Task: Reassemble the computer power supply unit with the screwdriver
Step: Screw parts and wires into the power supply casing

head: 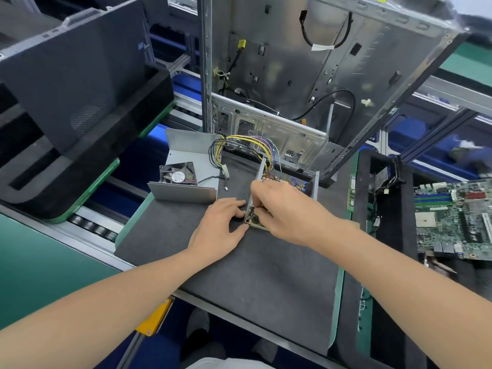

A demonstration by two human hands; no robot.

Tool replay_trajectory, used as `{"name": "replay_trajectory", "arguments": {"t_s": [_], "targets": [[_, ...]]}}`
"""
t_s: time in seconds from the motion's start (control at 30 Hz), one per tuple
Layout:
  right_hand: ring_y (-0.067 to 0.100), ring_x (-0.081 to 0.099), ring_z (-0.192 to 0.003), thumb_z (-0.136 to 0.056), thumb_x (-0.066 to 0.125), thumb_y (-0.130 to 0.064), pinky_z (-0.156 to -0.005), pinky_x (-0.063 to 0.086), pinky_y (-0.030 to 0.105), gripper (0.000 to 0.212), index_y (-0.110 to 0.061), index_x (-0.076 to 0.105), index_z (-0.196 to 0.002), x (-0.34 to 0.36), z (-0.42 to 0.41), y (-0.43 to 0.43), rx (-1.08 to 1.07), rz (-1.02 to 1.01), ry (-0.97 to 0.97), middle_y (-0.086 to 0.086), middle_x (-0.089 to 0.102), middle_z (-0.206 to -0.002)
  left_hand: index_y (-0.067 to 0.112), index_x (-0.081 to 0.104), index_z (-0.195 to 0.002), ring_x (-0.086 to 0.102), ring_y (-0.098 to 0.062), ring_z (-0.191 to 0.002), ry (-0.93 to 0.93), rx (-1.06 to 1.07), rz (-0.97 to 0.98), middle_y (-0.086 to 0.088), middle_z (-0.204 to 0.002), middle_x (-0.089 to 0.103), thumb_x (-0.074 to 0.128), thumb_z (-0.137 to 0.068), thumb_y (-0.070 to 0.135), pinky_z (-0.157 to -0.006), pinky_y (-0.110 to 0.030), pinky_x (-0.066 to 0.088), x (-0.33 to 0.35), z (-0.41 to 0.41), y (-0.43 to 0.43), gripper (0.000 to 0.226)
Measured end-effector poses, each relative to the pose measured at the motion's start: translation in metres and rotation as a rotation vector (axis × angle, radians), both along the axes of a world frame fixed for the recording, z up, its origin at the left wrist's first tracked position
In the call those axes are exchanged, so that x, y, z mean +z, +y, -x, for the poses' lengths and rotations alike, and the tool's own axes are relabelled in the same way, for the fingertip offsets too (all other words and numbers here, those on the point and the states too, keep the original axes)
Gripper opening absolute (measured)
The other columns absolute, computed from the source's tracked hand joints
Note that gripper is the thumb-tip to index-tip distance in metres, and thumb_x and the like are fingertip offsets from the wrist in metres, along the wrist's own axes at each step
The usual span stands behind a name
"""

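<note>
Hands first: left hand point(219, 226) is lying nearly flat on the dark tabletop point(266, 275), fingers stretched, with fingertips and thumb pressing against the near-left edge of the power supply unit point(257, 225), seemingly bracing it so it isn't sliding. Right hand point(283, 209) is reaching over the open unit, fingers curled, pinching at that same near corner. Whether it is gripping the board edge or some small part is too small to tell. No screwdriver is showing anywhere, so this is looking like seating and aligning work ahead of any fastening.

Just beyond the hands, the unit's wires point(262, 146), yellow, purple and black, are arching up and back out of the chassis. Left of them, the bent metal cover point(186, 194) is sitting apart with the fan point(177, 173) resting in it, parked clear until the board is settled.

Farther back, an empty computer case point(279, 75) is standing open. Off right, a motherboard point(452, 222) is lying on its own mat.
</note>
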State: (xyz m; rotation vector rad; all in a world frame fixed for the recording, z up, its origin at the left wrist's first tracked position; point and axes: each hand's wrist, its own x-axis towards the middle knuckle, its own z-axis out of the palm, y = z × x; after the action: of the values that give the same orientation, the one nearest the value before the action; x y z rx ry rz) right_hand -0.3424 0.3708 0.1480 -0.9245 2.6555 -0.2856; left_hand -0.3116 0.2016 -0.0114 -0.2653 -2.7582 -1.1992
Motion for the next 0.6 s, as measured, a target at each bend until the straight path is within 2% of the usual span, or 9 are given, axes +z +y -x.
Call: {"name": "replay_trajectory", "arguments": {"t_s": [0.13,0.3,0.37,0.4,0.47,0.53,0.6], "targets": [[0.039,0.059,-0.097,-0.103,0.051,-0.015,-0.078,0.054,0.052,0.016,-0.018,0.037,-0.098,-0.006,-0.01,-0.002,-0.056,0.012,0.015,0.008,0.054,-0.104,0.011,0.072,-0.096,0.051,-0.017,-0.132,-0.006,-0.005,0.001,0.004,-0.134,0.066,0.079,-0.086,0.021,-0.115,-0.032,0.034,-0.001,0.001,-0.001,0.016],[0.035,0.061,-0.099,-0.096,0.054,-0.005,-0.077,0.05,0.044,0.019,-0.019,0.042,-0.098,0.003,-0.002,-0.009,0.045,-0.108,0.027,0.004,0.054,-0.106,0.014,0.069,-0.094,0.053,-0.015,-0.127,-0.021,-0.02,0.009,0.01,-0.126,0.067,0.077,-0.086,0.022,-0.11,-0.038,0.04,-0.003,0.001,-0.002,0.013],[0.034,0.063,-0.098,-0.096,0.057,-0.003,-0.067,0.043,0.04,0.022,-0.018,0.048,-0.11,-0.001,-0.006,-0.016,0.103,-0.209,0.076,-0.001,0.043,-0.103,0.02,0.066,-0.097,0.051,-0.005,-0.115,-0.005,-0.02,0.006,0.023,-0.11,0.06,0.074,-0.086,0.024,-0.101,-0.033,0.045,-0.003,0.001,-0.002,0.014],[0.033,0.063,-0.096,-0.095,0.058,0.0,-0.062,0.038,0.037,0.029,-0.017,0.05,-0.118,-0.004,-0.009,-0.02,0.15,-0.258,0.105,-0.002,0.04,-0.103,0.027,0.063,-0.1,0.047,0.003,-0.109,-0.007,-0.005,-0.001,0.031,-0.103,0.053,0.072,-0.086,0.026,-0.094,-0.025,0.045,-0.001,0.0,-0.001,0.016],[0.031,0.063,-0.094,-0.089,0.059,0.008,-0.057,0.032,0.035,0.044,-0.016,0.051,-0.126,-0.011,-0.013,-0.022,0.245,-0.287,0.127,0.0,0.046,-0.111,0.039,0.055,-0.11,0.037,0.015,-0.104,-0.036,0.037,-0.019,0.039,-0.094,0.044,0.066,-0.086,0.031,-0.086,-0.009,0.035,0.002,-0.002,0.0,0.028],[0.031,0.062,-0.091,-0.086,0.06,0.01,-0.055,0.032,0.035,0.05,-0.014,0.051,-0.128,-0.014,-0.013,-0.022,0.276,-0.293,0.126,0.002,0.051,-0.118,0.042,0.054,-0.115,0.035,0.016,-0.104,-0.054,0.055,-0.026,0.047,-0.095,0.04,0.063,-0.086,0.032,-0.085,-0.009,0.032,0.004,-0.003,0.001,0.032],[0.031,0.058,-0.082,-0.092,0.057,0.007,-0.052,0.028,0.033,0.037,-0.012,0.048,-0.121,-0.016,-0.012,-0.023,0.184,-0.263,0.129,0.003,0.045,-0.104,0.037,0.061,-0.105,0.04,0.012,-0.102,-0.034,0.022,-0.016,0.045,-0.095,0.044,0.068,-0.086,0.027,-0.087,-0.019,0.042,0.002,-0.001,0.001,0.023]]}}
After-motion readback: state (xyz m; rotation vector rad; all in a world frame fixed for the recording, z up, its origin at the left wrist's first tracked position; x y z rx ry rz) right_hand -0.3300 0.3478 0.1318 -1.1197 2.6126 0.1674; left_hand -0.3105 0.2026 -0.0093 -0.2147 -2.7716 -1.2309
